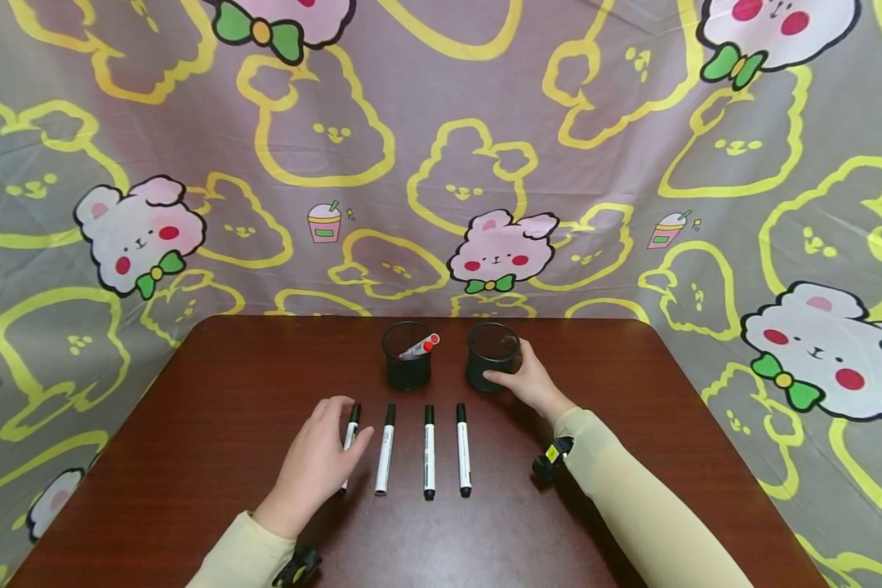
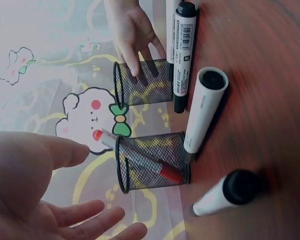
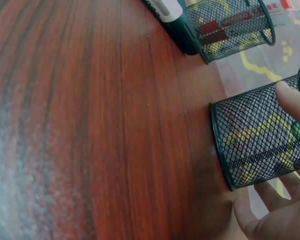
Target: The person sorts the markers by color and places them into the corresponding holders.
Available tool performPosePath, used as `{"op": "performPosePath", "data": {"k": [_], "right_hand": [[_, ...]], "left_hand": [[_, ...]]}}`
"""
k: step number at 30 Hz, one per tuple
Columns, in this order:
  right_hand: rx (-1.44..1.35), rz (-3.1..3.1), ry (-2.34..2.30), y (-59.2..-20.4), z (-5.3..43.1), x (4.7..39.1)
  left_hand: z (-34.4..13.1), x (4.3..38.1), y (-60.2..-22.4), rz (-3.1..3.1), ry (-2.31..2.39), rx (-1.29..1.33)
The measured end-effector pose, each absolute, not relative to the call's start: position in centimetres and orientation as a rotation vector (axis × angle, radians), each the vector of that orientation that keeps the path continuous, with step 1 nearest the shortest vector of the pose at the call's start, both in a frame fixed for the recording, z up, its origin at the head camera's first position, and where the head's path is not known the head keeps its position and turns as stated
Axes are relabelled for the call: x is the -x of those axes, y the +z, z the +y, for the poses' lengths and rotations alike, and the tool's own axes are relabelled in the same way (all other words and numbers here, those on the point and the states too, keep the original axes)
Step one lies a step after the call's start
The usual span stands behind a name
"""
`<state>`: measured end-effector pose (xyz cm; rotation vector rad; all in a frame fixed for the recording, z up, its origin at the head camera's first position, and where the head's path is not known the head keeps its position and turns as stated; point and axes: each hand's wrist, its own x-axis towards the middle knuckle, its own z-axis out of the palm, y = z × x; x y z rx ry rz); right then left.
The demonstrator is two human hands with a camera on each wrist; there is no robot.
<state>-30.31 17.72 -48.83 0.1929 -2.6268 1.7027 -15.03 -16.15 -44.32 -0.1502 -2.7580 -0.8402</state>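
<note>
My right hand [image 1: 532,382] is around a black mesh pen cup [image 1: 485,377], thumb across its near side and fingers at its right and far side. In the right wrist view the thumb [image 3: 292,102] overlaps the mesh wall, with the other fingers beyond and below it. My left hand [image 1: 322,457] hovers over the leftmost black-capped white marker [image 1: 352,425], its thumb and fingers apart and partly covering it. In the left wrist view nothing lies between that hand's thumb and fingers. Three similar markers lie to its right: one marker [image 1: 385,449], another marker [image 1: 429,452] and the rightmost marker [image 1: 463,449].
A second black mesh cup [image 1: 408,377] stands left of the first, with red-capped markers [image 1: 420,347] leaning inside it. The brown wooden table [image 1: 213,457] ends at a hanging patterned cloth [image 1: 382,269] along the back.
</note>
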Motion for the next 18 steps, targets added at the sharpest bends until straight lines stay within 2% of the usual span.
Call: {"op": "performPosePath", "data": {"k": [9,18], "right_hand": [[-0.195,-2.615,1.705,-48.9,17.7,30.4],[-0.189,-2.627,1.716,-48.9,17.7,30.3]], "left_hand": [[-17.2,14.6,-44.7,-2.955,-0.761,0.057],[-17.5,14.2,-45.5,-2.996,-0.647,0.103]]}}
